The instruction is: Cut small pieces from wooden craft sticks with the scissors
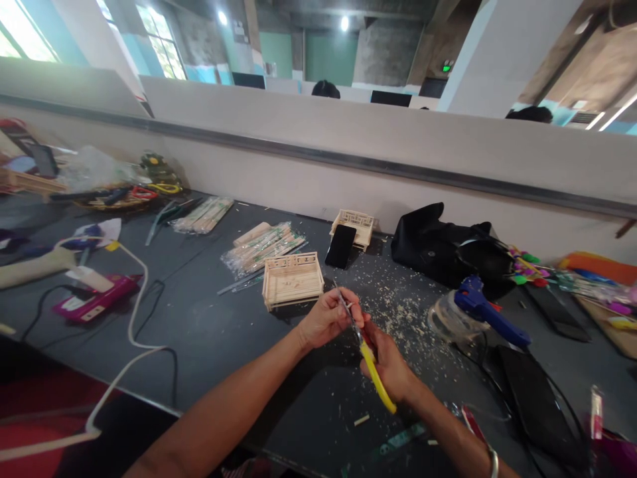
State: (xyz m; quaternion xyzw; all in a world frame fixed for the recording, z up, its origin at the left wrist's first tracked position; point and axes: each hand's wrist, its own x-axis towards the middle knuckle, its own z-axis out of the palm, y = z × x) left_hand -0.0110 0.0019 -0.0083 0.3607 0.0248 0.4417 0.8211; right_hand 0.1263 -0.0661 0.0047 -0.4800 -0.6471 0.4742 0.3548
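My right hand [389, 364] is wrapped round a pair of yellow-handled scissors [377, 380]. Their narrow dark blades point up and left, across the fingers of my left hand [331, 317]. The left fingers are pinched together beside the blades; what they hold is too small and covered to make out. Just left of that hand stands a small wooden model bench [293, 282] with a fretwork back. Behind it is a second wooden model [365, 226], with a black phone [341, 246] leaning on its front.
Pale chips [398, 299] litter the dark table. Bagged wooden sticks [266, 247] lie behind the bench. To the right are a black bag [448, 242] and a blue glue gun [485, 309] on a clear jar; a magenta glue gun [99, 299] and white cord [144, 292] are left.
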